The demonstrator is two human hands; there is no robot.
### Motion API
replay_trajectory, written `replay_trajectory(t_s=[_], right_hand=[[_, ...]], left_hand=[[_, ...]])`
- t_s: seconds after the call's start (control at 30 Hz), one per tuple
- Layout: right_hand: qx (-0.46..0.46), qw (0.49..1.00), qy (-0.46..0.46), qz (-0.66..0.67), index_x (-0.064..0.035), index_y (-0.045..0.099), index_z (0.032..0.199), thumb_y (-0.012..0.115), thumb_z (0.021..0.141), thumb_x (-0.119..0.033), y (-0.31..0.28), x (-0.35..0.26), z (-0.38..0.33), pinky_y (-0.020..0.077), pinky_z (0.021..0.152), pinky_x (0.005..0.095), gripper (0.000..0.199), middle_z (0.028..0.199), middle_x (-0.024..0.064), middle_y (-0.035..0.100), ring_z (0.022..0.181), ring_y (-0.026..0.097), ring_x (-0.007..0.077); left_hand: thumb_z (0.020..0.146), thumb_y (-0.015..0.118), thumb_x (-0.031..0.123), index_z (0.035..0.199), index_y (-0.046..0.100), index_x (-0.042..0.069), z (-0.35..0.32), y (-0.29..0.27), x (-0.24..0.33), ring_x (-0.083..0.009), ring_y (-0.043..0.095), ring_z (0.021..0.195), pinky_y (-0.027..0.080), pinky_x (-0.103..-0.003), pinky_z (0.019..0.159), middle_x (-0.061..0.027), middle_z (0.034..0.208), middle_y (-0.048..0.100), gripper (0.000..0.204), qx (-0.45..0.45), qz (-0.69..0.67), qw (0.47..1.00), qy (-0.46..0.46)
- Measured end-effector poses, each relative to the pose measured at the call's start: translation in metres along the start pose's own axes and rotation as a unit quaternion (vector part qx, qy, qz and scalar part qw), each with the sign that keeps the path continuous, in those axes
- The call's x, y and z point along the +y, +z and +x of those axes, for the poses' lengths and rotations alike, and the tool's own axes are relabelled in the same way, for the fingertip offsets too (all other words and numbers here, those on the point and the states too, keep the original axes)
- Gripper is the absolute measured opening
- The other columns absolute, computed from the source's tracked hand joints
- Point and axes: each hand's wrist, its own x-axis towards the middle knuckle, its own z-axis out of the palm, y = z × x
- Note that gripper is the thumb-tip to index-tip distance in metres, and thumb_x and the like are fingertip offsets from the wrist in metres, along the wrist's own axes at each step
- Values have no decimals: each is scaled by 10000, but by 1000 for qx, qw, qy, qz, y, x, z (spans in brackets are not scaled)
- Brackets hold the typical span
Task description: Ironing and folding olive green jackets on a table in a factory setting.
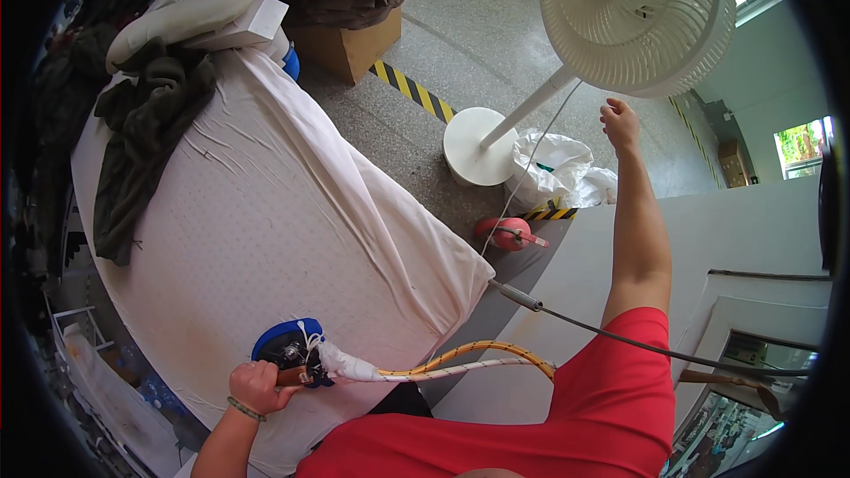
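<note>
On the near part of the white-covered ironing table [266, 204], a steam iron [289, 342] with a blue rim stands. My left hand [255, 387] is closed around its brown handle, with a beaded bracelet at the wrist. White wrapping covers the place where an orange hose [496, 345] and a white hose [460, 370] join the iron. My right arm is stretched far out to the right. At its end my right hand [622, 127], fingers curled and nothing visible in them, is just below the head of a white pedestal fan [655, 62], apparently apart from it.
Dark garments [146, 142] and a pale sleeve-shaped pad [181, 26] lie at the table's far left. Behind are a cardboard box [359, 49] under brown cloth, a white bag [558, 168] and a red fire extinguisher [509, 234]. A black cable [611, 334] crosses to the right.
</note>
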Motion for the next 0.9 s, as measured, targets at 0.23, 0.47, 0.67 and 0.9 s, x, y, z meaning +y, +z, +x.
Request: replay_trajectory(t_s=[0.23,0.47,0.67,0.9], right_hand=[[18,999,-3,44,12,681,1234,700,879,-177,4,-18,-2,566,669,307,403,967,129,761,768,722,167],[-18,998,13,55,-8,668,1258,700,896,-209,13,-20,-13,558,644,301,415,1002,101,747,807,711,152],[-90,993,68,31,-28,648,1281,680,923,-231,32,9,-21,558,669,317,413,1040,64,721,848,694,153],[0,984,175,34,-95,621,1318,610,923,-232,-53,123,-15,560,648,326,418,1036,44,726,850,703,157]], left_hand=[[768,754,601,645,499,115,1,-1,-1,-281,577,504,456,-393,488,-83,594,518,562,-1,7,1000,4],[771,754,599,637,494,116,-1,-2,2,-281,571,499,455,-389,486,-80,587,512,564,-5,5,1000,3],[750,784,572,662,504,107,-7,-4,4,-291,554,494,432,-399,467,-90,598,508,551,-3,-7,1000,-13],[784,747,580,688,536,130,3,-9,4,-228,574,525,453,-368,477,-47,620,516,506,35,-13,999,9]])
